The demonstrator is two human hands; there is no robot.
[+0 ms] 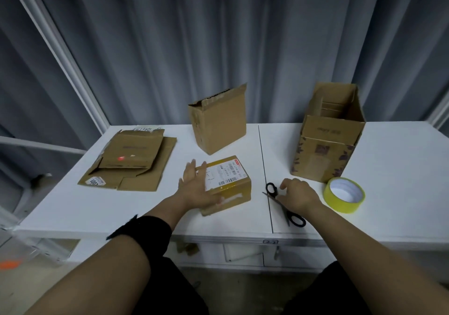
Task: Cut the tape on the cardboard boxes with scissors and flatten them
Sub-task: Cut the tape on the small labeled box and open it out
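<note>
A small sealed cardboard box [230, 181] with a white shipping label lies near the table's front middle. My left hand [195, 185] rests flat on its left side, fingers spread. Black-handled scissors [283, 204] lie on the table just right of the box. My right hand [297, 194] hovers over them with fingers curled; whether it grips them I cannot tell. An open upright box [220, 122] stands behind. A taller open box [328, 134] stands at the right.
Flattened cardboard [131, 161] is stacked at the table's left. A roll of yellow tape [343, 194] sits right of the scissors. The white table [85, 207] has a seam down its middle. Grey curtains hang behind.
</note>
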